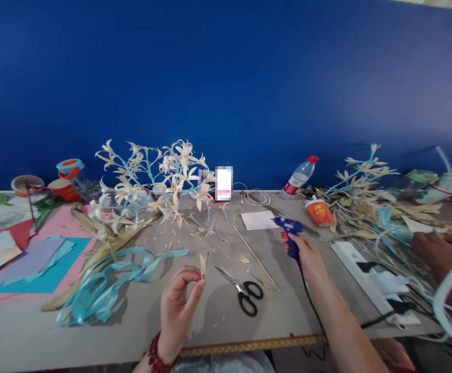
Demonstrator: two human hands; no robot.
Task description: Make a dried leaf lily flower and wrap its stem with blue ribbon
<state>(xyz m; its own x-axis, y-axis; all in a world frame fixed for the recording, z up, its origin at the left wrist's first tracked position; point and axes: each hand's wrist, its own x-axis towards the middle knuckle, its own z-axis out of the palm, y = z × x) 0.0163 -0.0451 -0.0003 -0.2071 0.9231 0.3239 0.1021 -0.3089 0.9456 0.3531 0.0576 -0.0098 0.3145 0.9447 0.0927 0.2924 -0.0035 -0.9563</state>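
My left hand pinches a small cream flower piece, apparently of dried husk, upright between thumb and fingertips. In my right hand is a blue hot glue gun, its nozzle pointing left over a white card; its black cord runs down toward the table edge. Black-handled scissors lie open on the table between my hands. A thin stick rests just beyond them, among cream scraps. Left of my left hand is a loose heap of light blue ribbon.
Cream flowers on blue stems stand at the back. A bottle and red cup are behind the glue gun. A power strip lies right, near another person's hand. Coloured paper covers the left.
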